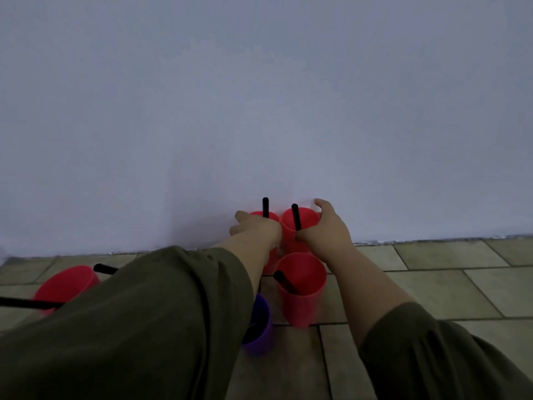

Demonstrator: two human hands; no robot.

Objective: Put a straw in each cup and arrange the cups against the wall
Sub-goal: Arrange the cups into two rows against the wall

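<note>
Red plastic tumblers tell most of the progress here. Two stand side by side at the foot of the pale wall (259, 111): the left red cup (271, 216) and the right red cup (304, 223). Each holds an upright black straw, the left straw (265, 207) and the right straw (296, 217). That pair looks placed, or nearly so.

I judge the rest is still to do. A third red cup (301, 301) with a slanted straw (285, 282) waits on the tiled floor (432, 284), just in front of the pair. A purple cup (261, 333) sits nearer, half hidden by the olive sleeve (144, 313) — whether it holds a straw I cannot tell. Off to the left, well apart from the pair, is a fourth red cup (65, 284) with a straw tip (105, 268) by its rim and a long black straw (28, 303) crossing its front.

Both arms reach forward. The left hand (256, 228) is curled round the left red cup from the near side. The right hand (328, 229) grasps the right red cup — thumb on the near face, fingers round toward the wall.
</note>
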